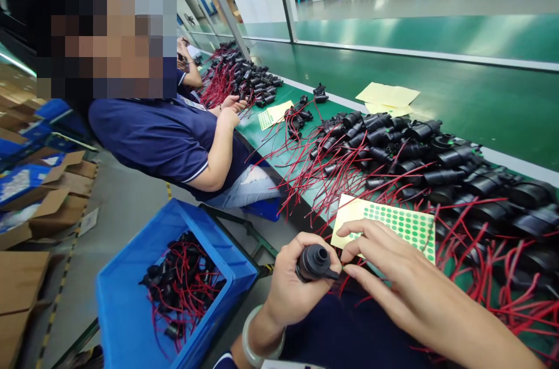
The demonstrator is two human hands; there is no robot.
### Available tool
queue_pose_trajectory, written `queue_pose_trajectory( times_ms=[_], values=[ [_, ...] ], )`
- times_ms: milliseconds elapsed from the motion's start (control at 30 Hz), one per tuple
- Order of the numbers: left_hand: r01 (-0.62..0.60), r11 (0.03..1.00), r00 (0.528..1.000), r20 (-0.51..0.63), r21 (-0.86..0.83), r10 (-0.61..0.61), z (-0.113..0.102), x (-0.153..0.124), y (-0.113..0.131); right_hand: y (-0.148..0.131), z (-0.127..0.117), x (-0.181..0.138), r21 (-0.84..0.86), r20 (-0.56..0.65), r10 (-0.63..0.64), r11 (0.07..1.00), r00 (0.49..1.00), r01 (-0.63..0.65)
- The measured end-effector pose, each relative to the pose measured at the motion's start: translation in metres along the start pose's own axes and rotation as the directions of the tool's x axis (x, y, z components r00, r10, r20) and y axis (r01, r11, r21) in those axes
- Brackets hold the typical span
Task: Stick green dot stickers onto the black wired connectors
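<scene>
Black cylindrical part (312, 261) with an open round mouth and a short side spout (333, 274) is held near the lower middle of the frame, its mouth turned up toward the camera. The left hand (288, 290) is wrapped around its body, fingers curled closed and a pale bangle (257, 337) at the wrist. The right hand (388, 261) reaches in from the lower right, thumb and forefinger only slightly apart beside the spout, the other fingers loosely bent; a speck of green shows near the thumb tip, but whether the fingers pinch anything I cannot tell. Just beyond these fingers, a sheet of green dots (393, 223) lies next to a heap of similar black parts (393, 145) with red wires (332, 177) on the counter (253, 142). At the lower left, a blue bin (116, 293) holds more of them.

To handle this well, I would keep the left grip firm and low on the body so the mouth and spout stay exposed. The right fingertips should work lightly and squarely, with the part steady between both hands, and the loose red wires should be kept from snagging the sheet.
</scene>
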State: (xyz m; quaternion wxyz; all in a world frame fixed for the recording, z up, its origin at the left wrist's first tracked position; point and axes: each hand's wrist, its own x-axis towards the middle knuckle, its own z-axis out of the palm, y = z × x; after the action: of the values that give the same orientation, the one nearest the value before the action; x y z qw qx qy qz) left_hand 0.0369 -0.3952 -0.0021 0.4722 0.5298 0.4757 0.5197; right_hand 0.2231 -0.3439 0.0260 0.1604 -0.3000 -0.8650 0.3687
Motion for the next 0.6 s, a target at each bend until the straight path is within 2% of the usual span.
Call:
queue_pose_trajectory(
  times_ms=[333, 600],
  values=[
    [0.036, 0.998, 0.999, 0.017, -0.042, -0.036, -0.0003, 0.0005, -0.0007, -0.0001, -0.0048, 0.0016, 0.125, 0.062, 0.033, 0.991, 0.998, -0.040],
    [0.040, 0.999, 0.999, 0.010, -0.013, -0.039, -0.0003, -0.0009, 0.0002, 0.0010, -0.0044, -0.0007, 0.031, -0.003, -0.027, 0.999, 1.000, 0.027]
  ],
)
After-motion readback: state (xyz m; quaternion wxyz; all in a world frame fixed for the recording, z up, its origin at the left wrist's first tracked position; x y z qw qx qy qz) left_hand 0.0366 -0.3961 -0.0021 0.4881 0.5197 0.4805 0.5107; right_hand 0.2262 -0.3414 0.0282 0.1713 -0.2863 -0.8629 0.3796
